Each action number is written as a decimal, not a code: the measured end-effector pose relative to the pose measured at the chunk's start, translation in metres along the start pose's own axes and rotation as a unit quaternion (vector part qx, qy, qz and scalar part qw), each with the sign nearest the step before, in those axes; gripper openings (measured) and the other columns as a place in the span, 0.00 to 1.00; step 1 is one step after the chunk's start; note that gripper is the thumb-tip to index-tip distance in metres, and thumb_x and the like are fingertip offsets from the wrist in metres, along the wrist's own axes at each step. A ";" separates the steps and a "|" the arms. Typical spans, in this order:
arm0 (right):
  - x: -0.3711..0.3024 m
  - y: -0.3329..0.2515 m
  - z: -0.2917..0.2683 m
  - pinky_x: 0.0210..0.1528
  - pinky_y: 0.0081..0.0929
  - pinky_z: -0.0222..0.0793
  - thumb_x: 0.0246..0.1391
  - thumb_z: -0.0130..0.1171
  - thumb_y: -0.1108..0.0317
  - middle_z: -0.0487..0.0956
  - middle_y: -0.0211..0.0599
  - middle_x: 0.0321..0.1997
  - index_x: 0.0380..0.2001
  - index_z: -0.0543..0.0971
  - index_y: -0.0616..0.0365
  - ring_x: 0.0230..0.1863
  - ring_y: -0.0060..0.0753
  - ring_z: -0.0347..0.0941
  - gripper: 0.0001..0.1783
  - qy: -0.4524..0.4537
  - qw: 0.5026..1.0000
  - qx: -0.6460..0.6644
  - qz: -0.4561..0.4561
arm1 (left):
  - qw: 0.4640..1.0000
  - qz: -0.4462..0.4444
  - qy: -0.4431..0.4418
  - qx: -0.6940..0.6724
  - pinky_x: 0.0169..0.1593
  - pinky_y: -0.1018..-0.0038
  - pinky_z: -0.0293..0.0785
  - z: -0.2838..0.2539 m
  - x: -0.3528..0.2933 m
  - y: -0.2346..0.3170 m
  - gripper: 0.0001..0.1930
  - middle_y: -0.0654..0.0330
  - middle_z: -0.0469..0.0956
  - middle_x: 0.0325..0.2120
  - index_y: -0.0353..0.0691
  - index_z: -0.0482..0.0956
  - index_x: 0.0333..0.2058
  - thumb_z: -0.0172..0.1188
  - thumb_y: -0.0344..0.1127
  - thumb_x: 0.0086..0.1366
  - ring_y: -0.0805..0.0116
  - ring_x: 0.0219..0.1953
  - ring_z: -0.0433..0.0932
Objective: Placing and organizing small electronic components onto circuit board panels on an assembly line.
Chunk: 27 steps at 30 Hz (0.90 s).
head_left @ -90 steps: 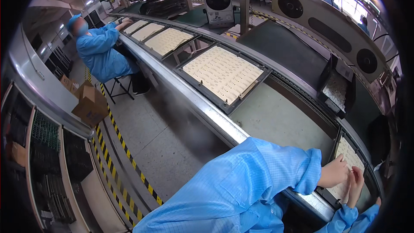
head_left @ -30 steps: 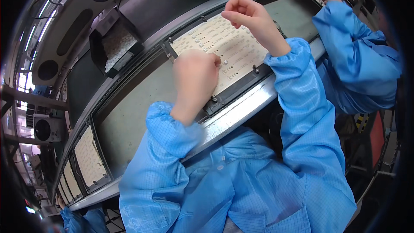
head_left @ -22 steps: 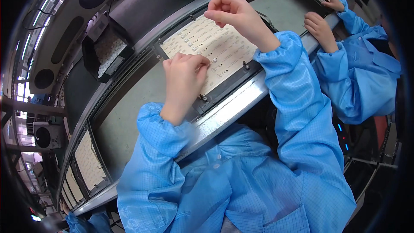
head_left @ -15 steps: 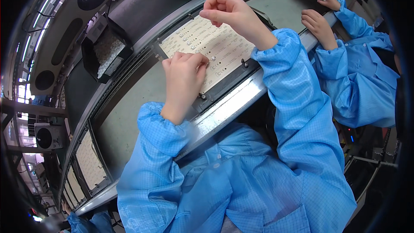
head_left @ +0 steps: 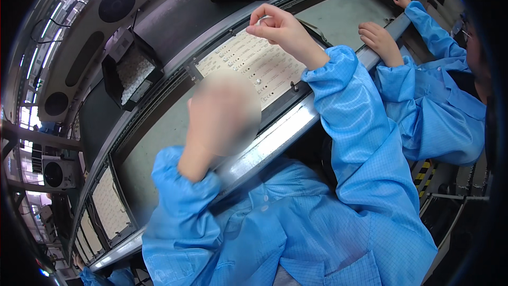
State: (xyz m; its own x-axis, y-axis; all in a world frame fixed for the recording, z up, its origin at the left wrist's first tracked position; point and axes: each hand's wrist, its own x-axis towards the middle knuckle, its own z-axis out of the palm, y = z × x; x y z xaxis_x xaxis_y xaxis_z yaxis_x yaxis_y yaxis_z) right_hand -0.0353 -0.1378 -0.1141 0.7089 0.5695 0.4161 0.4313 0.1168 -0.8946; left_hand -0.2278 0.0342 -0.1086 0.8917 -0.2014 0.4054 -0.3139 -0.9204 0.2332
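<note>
A cream panel [head_left: 248, 63] studded with rows of small parts lies in a dark tray on the conveyor in front of me. My right hand [head_left: 280, 29] hovers over the panel's far edge, thumb and forefinger pinched on a small white part. My left hand [head_left: 222, 116] is raised above the panel's near left corner; it is blurred, so its fingers cannot be made out. Both my arms are in blue sleeves.
A black bin [head_left: 129, 71] of small white parts sits beyond the belt at the left. More panel trays [head_left: 108, 204] lie down the line at lower left. A co-worker in blue stands at my right, hands [head_left: 378, 39] on the conveyor rail [head_left: 275, 132].
My left hand has lifted off the panel toward the camera. My right hand stays pinched over the far edge. Three seconds ago I was looking along the line to the side.
</note>
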 end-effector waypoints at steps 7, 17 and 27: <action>0.000 -0.002 0.004 0.32 0.14 0.62 0.60 0.64 0.64 0.74 0.21 0.26 0.39 0.75 0.55 0.29 0.12 0.68 0.09 -0.037 0.999 0.015 0.015 | 0.996 0.070 -0.048 -0.024 0.50 0.66 0.64 -0.018 -0.032 -0.033 0.12 0.64 0.81 0.39 0.44 0.84 0.41 0.63 0.28 0.57 0.61 0.43 0.72; 0.000 0.013 0.008 0.39 0.22 0.74 0.64 0.55 0.71 0.80 0.36 0.30 0.44 0.73 0.61 0.33 0.25 0.77 0.08 -0.043 0.994 0.096 0.015 | 0.993 0.119 -0.010 0.005 0.55 0.59 0.64 -0.015 -0.037 -0.033 0.11 0.62 0.78 0.43 0.44 0.83 0.37 0.64 0.30 0.53 0.54 0.51 0.70; -0.170 -0.062 0.095 0.38 0.36 0.70 0.50 0.63 0.74 0.77 0.38 0.29 0.36 0.78 0.56 0.31 0.43 0.75 0.09 0.023 0.920 -0.306 -0.244 | 0.995 0.096 0.018 0.018 0.53 0.60 0.65 -0.005 -0.043 -0.031 0.09 0.61 0.77 0.41 0.44 0.84 0.36 0.67 0.34 0.54 0.53 0.49 0.69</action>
State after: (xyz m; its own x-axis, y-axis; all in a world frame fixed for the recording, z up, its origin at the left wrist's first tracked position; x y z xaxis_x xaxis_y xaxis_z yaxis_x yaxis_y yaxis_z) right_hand -0.2358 -0.1647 -0.1450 0.3640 0.5335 0.7634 0.9280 -0.1383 -0.3459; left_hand -0.2576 0.0728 -0.1291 0.8037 -0.3634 0.4712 -0.4655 -0.8773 0.1172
